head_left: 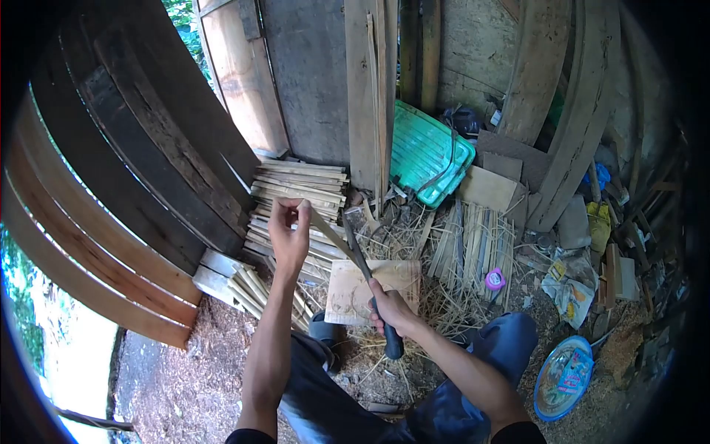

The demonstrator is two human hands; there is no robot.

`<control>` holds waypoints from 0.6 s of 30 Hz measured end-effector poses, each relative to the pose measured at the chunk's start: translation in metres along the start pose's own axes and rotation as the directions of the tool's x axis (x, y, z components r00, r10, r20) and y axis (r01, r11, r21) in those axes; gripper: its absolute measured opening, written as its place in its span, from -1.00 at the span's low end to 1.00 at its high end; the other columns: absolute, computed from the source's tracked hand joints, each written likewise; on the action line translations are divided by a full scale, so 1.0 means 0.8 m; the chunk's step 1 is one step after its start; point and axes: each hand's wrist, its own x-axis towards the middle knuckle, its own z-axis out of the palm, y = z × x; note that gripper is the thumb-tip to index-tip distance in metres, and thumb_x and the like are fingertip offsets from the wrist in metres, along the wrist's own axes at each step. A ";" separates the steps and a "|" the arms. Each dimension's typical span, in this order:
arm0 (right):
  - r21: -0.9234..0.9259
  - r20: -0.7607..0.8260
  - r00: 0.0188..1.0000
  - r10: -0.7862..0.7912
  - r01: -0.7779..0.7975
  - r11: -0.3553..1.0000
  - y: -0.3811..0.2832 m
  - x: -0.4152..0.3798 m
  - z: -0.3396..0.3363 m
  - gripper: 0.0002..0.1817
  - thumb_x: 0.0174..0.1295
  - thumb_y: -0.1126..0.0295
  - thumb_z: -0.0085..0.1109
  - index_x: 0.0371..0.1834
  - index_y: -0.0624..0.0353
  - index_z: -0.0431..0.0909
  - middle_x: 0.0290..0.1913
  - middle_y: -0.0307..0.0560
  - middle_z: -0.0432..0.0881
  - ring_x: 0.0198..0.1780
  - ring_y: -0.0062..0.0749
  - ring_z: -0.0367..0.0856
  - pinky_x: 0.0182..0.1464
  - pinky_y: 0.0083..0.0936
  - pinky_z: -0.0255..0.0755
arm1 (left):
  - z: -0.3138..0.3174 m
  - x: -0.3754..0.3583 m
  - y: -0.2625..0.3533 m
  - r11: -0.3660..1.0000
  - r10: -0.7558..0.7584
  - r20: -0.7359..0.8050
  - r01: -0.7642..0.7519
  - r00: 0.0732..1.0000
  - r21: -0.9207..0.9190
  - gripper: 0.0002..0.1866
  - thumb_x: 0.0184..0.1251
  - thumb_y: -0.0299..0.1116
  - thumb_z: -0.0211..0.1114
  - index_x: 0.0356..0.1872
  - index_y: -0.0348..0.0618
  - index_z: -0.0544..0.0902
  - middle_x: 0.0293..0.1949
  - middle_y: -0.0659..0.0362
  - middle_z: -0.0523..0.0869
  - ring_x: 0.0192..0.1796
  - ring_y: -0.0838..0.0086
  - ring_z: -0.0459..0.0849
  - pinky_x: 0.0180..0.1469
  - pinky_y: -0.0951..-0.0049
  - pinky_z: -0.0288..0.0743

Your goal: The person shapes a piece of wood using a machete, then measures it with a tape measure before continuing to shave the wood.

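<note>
My left hand (291, 229), raised left of the middle, pinches the upper end of a thin bamboo strip (331, 234). The strip slants down to the right toward my right hand (393, 307). That hand is wrapped round the dark handle of a knife (356, 250), its narrow blade pointing up and left. Blade and strip cross just above the right hand's fingers. Beneath them lies a square wooden board (344, 296) on the ground, between my legs.
Stacked bamboo pieces (299, 182) lie behind my left hand. More split pieces (473, 248) lie right of the board, with a pink tape measure (495, 279). A green crate (429, 152) stands behind, and a blue-rimmed basin (544, 385) sits at the lower right.
</note>
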 end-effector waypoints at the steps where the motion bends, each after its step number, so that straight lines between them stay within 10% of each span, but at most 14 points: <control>1: -0.045 -0.002 1.000 -0.015 0.015 0.999 0.002 -0.001 -0.001 -0.38 0.30 -0.19 -0.23 -0.62 0.19 0.30 -0.76 -0.26 0.30 -0.82 -0.55 0.28 -0.77 -0.53 0.23 | 0.008 0.002 0.003 0.987 0.058 -0.056 -0.066 0.997 -0.146 -0.83 0.33 -0.36 0.11 -0.34 -0.27 0.41 -0.46 0.20 0.55 -0.45 0.60 0.52 -0.42 0.62 0.41; 3: -0.225 -0.026 0.998 -0.065 0.058 0.973 0.014 0.008 0.001 -0.38 0.30 -0.18 -0.25 -0.60 0.19 0.29 -0.75 -0.27 0.30 -0.82 -0.56 0.27 -0.77 -0.54 0.23 | 0.014 0.003 0.001 0.949 0.107 -0.112 -0.136 0.988 -0.286 -0.79 0.37 -0.28 0.04 -0.37 -0.21 0.37 -0.47 0.24 0.50 -0.49 0.63 0.45 -0.48 0.65 0.34; 5: -0.393 -0.041 0.992 -0.123 0.097 0.914 0.025 0.015 -0.001 -0.39 0.31 -0.18 -0.26 -0.59 0.19 0.28 -0.74 -0.27 0.29 -0.81 -0.57 0.27 -0.77 -0.56 0.22 | 0.012 0.008 -0.011 0.544 -0.137 0.142 0.194 0.980 -0.816 -0.70 0.41 -0.12 -0.13 -0.43 -0.11 0.31 -0.50 0.29 0.38 -0.56 0.64 0.28 -0.59 0.64 0.13; 11: -0.178 -0.102 0.980 -0.172 0.152 0.972 0.007 -0.026 0.037 -0.34 0.33 -0.11 -0.24 -0.71 0.24 0.39 -0.79 -0.10 0.40 -0.81 -0.47 0.39 -0.78 -0.51 0.31 | 0.025 0.002 0.000 0.689 -0.207 0.064 0.191 0.976 -0.699 -0.50 0.43 -0.02 -0.20 -0.71 -0.04 0.14 -0.82 0.33 0.05 -0.76 0.60 -0.05 -0.69 0.49 -0.19; 13: -0.437 -0.132 0.847 -0.515 0.416 0.797 0.025 -0.012 0.045 -0.29 0.35 -0.08 -0.25 -0.65 0.40 0.50 -0.73 0.18 0.50 -0.69 -0.13 0.54 -0.64 -0.22 0.34 | 0.035 -0.001 0.002 0.696 -0.207 0.103 0.220 0.973 -0.683 -0.49 0.43 -0.03 -0.21 -0.74 -0.04 0.13 -0.83 0.33 0.04 -0.77 0.60 -0.06 -0.69 0.48 -0.20; 15: -0.331 -0.145 0.860 -0.489 0.424 0.843 0.035 -0.003 0.042 -0.28 0.35 -0.07 -0.25 -0.64 0.44 0.51 -0.74 0.23 0.49 -0.63 0.01 0.56 -0.58 -0.13 0.33 | 0.035 -0.006 0.001 0.720 -0.171 0.114 0.203 0.979 -0.664 -0.50 0.42 -0.01 -0.18 -0.72 -0.02 0.13 -0.81 0.35 -0.01 -0.75 0.60 -0.10 -0.66 0.47 -0.19; 18: -0.120 -0.156 0.985 -0.079 0.060 0.991 0.042 0.015 0.019 -0.31 0.34 -0.11 -0.26 -0.71 0.30 0.39 -0.77 -0.01 0.43 -0.75 -0.33 0.46 -0.71 -0.38 0.30 | 0.032 -0.007 0.002 0.707 -0.179 0.132 0.221 0.975 -0.671 -0.50 0.42 -0.02 -0.19 -0.73 -0.02 0.12 -0.82 0.35 -0.01 -0.75 0.60 -0.10 -0.66 0.47 -0.20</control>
